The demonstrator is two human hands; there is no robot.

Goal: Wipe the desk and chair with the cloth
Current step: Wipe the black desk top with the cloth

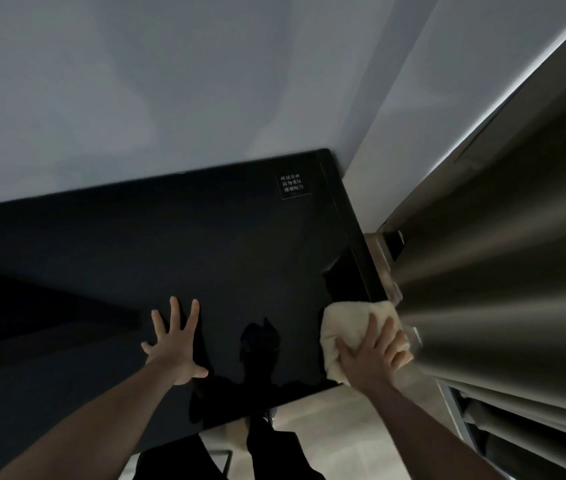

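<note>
One head view is all there is: a glossy black desk (170,258) runs into a wall corner, with a small printed label (292,187) near its far corner at about 1 o'clock. The left hand (174,344) lies flat on the top with fingers spread, bracing. The right hand (373,351) presses straight, spread fingers onto a bunched cream cloth (347,327) at 4 o'clock, right at the desk's right-hand edge, just beside the grey curtain (499,271). The cloth already overhangs that edge, so another outward stroke could carry it off the top or drag it into the curtain folds. The bare left palm is likely to leave prints on the shiny surface, which would need a second pass. The top looks like glass, so leaning hard on it seems unwise. No chair can be made out for certain.
</note>
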